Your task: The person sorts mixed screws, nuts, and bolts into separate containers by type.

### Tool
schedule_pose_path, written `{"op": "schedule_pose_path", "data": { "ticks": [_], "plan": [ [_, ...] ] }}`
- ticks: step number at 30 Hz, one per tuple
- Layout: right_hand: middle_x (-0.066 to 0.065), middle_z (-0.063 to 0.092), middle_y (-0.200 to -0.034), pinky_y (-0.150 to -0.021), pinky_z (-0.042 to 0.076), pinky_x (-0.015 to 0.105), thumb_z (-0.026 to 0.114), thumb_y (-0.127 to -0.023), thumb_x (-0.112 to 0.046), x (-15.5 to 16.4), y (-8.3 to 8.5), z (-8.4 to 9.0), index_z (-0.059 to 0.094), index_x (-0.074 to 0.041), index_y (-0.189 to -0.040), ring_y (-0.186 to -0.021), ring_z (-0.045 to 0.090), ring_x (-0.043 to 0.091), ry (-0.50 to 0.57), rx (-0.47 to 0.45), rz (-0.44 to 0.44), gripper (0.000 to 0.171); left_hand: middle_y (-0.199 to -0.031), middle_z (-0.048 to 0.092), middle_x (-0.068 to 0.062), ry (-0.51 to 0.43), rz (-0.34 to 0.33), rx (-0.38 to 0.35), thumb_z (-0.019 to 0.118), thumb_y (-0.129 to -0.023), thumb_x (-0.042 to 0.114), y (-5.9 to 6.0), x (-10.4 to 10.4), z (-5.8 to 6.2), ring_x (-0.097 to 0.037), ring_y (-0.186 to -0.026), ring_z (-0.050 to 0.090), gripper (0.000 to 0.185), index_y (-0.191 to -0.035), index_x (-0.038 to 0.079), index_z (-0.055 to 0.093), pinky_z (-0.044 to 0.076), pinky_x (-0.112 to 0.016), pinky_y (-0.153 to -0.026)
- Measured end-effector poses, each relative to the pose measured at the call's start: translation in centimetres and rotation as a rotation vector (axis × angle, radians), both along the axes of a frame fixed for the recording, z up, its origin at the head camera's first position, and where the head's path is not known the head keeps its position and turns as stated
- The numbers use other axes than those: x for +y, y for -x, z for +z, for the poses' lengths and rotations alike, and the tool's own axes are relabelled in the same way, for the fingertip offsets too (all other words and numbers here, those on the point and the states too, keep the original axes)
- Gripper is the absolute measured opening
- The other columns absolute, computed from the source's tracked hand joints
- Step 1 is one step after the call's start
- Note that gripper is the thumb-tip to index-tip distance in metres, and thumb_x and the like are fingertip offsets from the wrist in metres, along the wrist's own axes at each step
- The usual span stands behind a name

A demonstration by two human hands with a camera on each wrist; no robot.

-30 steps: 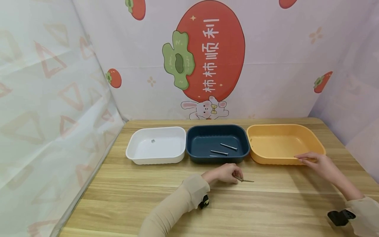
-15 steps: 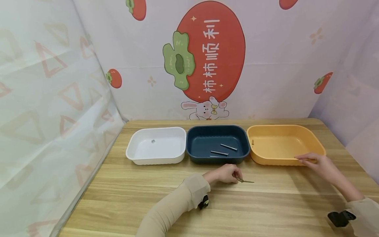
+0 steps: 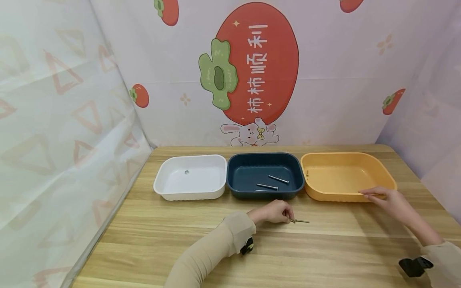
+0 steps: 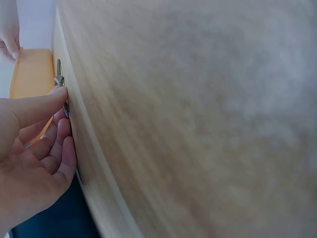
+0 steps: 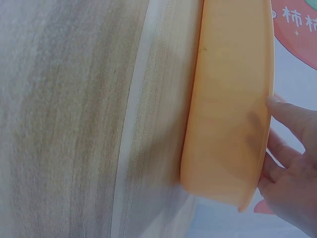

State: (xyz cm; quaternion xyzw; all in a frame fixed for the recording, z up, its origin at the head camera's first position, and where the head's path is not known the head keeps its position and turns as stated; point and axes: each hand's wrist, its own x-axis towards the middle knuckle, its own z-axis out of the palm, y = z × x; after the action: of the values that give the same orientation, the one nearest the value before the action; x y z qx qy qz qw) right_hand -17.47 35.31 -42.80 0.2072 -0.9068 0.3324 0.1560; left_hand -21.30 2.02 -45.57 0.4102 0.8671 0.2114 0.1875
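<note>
In the head view my left hand (image 3: 276,211) is down at the table in front of the dark blue tray. Its thumb and fingers pinch a small brass screw (image 4: 66,110), partly hidden by them. A second brass screw (image 3: 301,221) lies on the wood just beyond the fingertips, pointing right. My right hand (image 3: 387,199) grips the near rim of the yellow tray (image 5: 225,124), thumb outside and fingers over the inner side. A small brass screw (image 3: 307,173) shows at that tray's left inner wall.
The dark blue tray (image 3: 265,195) holds several long silver bolts (image 3: 267,186). Left of it, the white tray (image 3: 192,196) has a small metal nut (image 3: 186,172) inside. The three trays stand side by side near the table's back edge, before a printed cloth.
A small brass screw has come into sight at the yellow tray's left inner wall. The left fingers have shifted slightly around the screws on the table. The right hand keeps its place.
</note>
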Motion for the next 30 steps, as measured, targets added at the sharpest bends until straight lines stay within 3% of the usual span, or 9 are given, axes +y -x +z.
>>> {"op": "schedule_pose_path", "data": {
  "ticks": [14, 30],
  "plan": [
    [-0.031, 0.053, -0.087, -0.066, 0.033, 0.001, 0.063, -0.078, 0.0, 0.1, 0.0, -0.1, 0.066, -0.001, -0.09, -0.085, 0.04, -0.023, 0.009, -0.012, -0.006, 0.013, -0.079, 0.061, 0.006, 0.012, -0.027, 0.015, 0.059, -0.081, 0.003, 0.1, 0.2, 0.0, 0.002, -0.066, 0.046, 0.01, -0.087, 0.008, 0.066, 0.036, -0.007, -0.063],
    [-0.031, 0.054, -0.088, -0.066, 0.033, 0.001, 0.063, -0.078, 0.0, 0.1, 0.0, -0.1, 0.067, -0.003, -0.09, -0.084, 0.041, -0.023, 0.006, -0.006, -0.002, 0.013, -0.08, 0.06, 0.003, -0.073, 0.004, -0.002, 0.057, -0.085, 0.006, -0.2, 0.2, 1.0, 0.0, -0.066, 0.045, 0.01, -0.091, 0.006, 0.065, 0.036, -0.008, -0.061]
  ]
}}
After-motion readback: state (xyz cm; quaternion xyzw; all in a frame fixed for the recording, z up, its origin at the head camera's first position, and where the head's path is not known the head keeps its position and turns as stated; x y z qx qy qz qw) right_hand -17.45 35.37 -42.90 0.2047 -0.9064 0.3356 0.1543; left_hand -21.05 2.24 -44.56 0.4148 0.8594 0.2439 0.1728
